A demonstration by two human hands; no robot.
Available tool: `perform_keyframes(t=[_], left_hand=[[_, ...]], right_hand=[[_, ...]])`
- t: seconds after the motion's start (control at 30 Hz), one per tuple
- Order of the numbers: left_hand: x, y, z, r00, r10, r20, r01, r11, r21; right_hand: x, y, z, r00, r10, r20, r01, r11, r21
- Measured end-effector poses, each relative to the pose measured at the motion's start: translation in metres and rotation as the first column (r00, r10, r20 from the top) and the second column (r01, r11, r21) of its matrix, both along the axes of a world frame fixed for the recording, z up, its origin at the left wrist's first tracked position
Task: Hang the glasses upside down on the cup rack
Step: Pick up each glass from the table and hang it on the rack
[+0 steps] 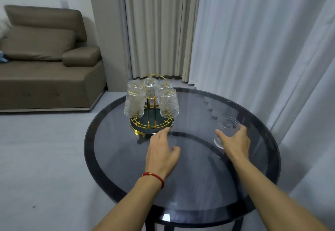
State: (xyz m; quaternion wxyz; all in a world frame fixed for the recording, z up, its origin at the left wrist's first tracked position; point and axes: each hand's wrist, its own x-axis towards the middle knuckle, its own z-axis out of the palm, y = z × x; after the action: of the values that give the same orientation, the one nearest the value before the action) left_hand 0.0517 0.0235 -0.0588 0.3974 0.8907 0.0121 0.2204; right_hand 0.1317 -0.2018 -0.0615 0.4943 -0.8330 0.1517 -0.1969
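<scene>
A gold cup rack (151,122) with a round dark tray base stands at the far left part of the round glass table (181,185). Several ribbed clear glasses hang upside down on it, among them a front left glass (134,103) and a front right glass (169,102). One more clear glass (226,126) stands upright on the table at the right. My right hand (235,141) is wrapped around it from the near side. My left hand (161,152) hovers flat with fingers apart, its fingertips at the rack's base rim, holding nothing.
A brown sofa (45,58) stands at the back left on the grey floor. Pale curtains (253,49) hang behind and to the right of the table, close to its right edge. The table's dark rim runs near my forearms.
</scene>
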Motion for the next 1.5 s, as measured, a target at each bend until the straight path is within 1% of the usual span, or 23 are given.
perform_keyframes(t=[0.03, 0.1, 0.13, 0.2, 0.23, 0.27, 0.33, 0.37, 0.4, 0.43, 0.5, 0.53, 0.6, 0.7, 0.73, 0.77, 0.83, 0.9, 1.0, 1.1, 1.23, 1.4, 1.5], left_hand=[[-0.001, -0.001, 0.002, 1.0, -0.01, -0.013, 0.009, 0.997, -0.074], [-0.003, -0.003, 0.007, 0.995, -0.068, -0.069, 0.047, 0.963, -0.264], [-0.004, -0.004, 0.011, 0.985, -0.134, -0.105, 0.085, 0.92, -0.382], [-0.005, -0.007, 0.015, 0.941, -0.307, -0.14, 0.159, 0.77, -0.618], [-0.006, -0.009, 0.016, 0.922, -0.355, -0.154, 0.167, 0.725, -0.668], [-0.007, -0.01, 0.017, 0.914, -0.368, -0.171, 0.164, 0.72, -0.675], [-0.008, -0.009, 0.017, 0.931, -0.308, -0.196, 0.104, 0.736, -0.669], [-0.007, -0.008, 0.018, 0.943, -0.27, -0.196, 0.063, 0.721, -0.69], [-0.007, -0.005, 0.019, 0.95, -0.248, -0.191, 0.031, 0.681, -0.731], [-0.006, -0.002, 0.02, 0.953, -0.241, -0.182, 0.005, 0.615, -0.789], [-0.005, 0.003, 0.022, 0.956, -0.254, -0.145, -0.015, 0.451, -0.892], [-0.004, 0.006, 0.023, 0.958, -0.26, -0.123, -0.007, 0.406, -0.914], [-0.004, 0.01, 0.026, 0.962, -0.264, -0.074, 0.031, 0.371, -0.928], [0.002, 0.015, 0.032, 0.958, -0.279, 0.069, 0.153, 0.291, -0.945], [0.003, 0.017, 0.033, 0.96, -0.264, 0.096, 0.17, 0.274, -0.947], [0.005, 0.02, 0.034, 0.97, -0.225, 0.087, 0.149, 0.278, -0.949], [0.009, 0.025, 0.031, 0.994, -0.111, -0.014, 0.024, 0.333, -0.943], [0.012, 0.03, 0.025, 0.991, -0.004, -0.134, -0.121, 0.406, -0.906], [0.016, 0.036, 0.021, 0.977, 0.083, -0.194, -0.209, 0.499, -0.841], [0.019, 0.04, 0.016, 0.966, 0.152, -0.211, -0.26, 0.592, -0.763], [0.022, 0.041, 0.013, 0.961, 0.175, -0.215, -0.277, 0.631, -0.724], [0.023, 0.042, 0.014, 0.956, 0.186, -0.228, -0.292, 0.676, -0.677], [0.025, 0.043, 0.009, 0.947, 0.183, -0.263, -0.309, 0.737, -0.601]], right_hand=[[-0.004, 0.0, 0.001, 0.999, 0.039, 0.025, -0.037, 0.997, -0.066], [-0.015, 0.006, 0.006, 0.972, 0.21, 0.106, -0.187, 0.963, -0.192], [-0.023, 0.012, 0.011, 0.937, 0.327, 0.123, -0.29, 0.925, -0.246], [-0.038, 0.027, 0.017, 0.833, 0.548, 0.07, -0.494, 0.795, -0.352], [-0.045, 0.036, 0.018, 0.779, 0.627, 0.03, -0.566, 0.722, -0.397], [-0.051, 0.044, 0.018, 0.734, 0.679, -0.001, -0.61, 0.658, -0.442], [-0.058, 0.057, 0.017, 0.69, 0.722, -0.042, -0.63, 0.571, -0.527], [-0.06, 0.061, 0.017, 0.684, 0.728, -0.053, -0.633, 0.554, -0.541], [-0.061, 0.063, 0.017, 0.682, 0.729, -0.055, -0.64, 0.559, -0.527], [-0.061, 0.065, 0.019, 0.689, 0.722, -0.055, -0.65, 0.583, -0.487], [-0.062, 0.068, 0.023, 0.711, 0.7, -0.06, -0.676, 0.659, -0.33], [-0.062, 0.07, 0.025, 0.711, 0.7, -0.069, -0.693, 0.681, -0.235], [-0.061, 0.077, 0.032, 0.715, 0.697, -0.047, -0.696, 0.705, -0.135], [-0.055, 0.093, 0.053, 0.777, 0.624, 0.081, -0.619, 0.781, -0.083], [-0.052, 0.1, 0.062, 0.8, 0.589, 0.119, -0.581, 0.808, -0.094], [-0.048, 0.108, 0.072, 0.816, 0.558, 0.151, -0.544, 0.83, -0.125], [-0.038, 0.124, 0.091, 0.823, 0.524, 0.218, -0.487, 0.85, -0.201], [-0.028, 0.14, 0.111, 0.803, 0.531, 0.272, -0.458, 0.841, -0.289], [-0.014, 0.162, 0.134, 0.78, 0.567, 0.264, -0.437, 0.796, -0.419], [0.0, 0.181, 0.143, 0.791, 0.576, 0.205, -0.415, 0.752, -0.511], [0.017, 0.196, 0.141, 0.804, 0.564, 0.189, -0.378, 0.729, -0.571], [0.034, 0.206, 0.132, 0.815, 0.571, 0.102, -0.385, 0.664, -0.641], [0.042, 0.211, 0.127, 0.817, 0.575, 0.045, -0.392, 0.611, -0.688]])
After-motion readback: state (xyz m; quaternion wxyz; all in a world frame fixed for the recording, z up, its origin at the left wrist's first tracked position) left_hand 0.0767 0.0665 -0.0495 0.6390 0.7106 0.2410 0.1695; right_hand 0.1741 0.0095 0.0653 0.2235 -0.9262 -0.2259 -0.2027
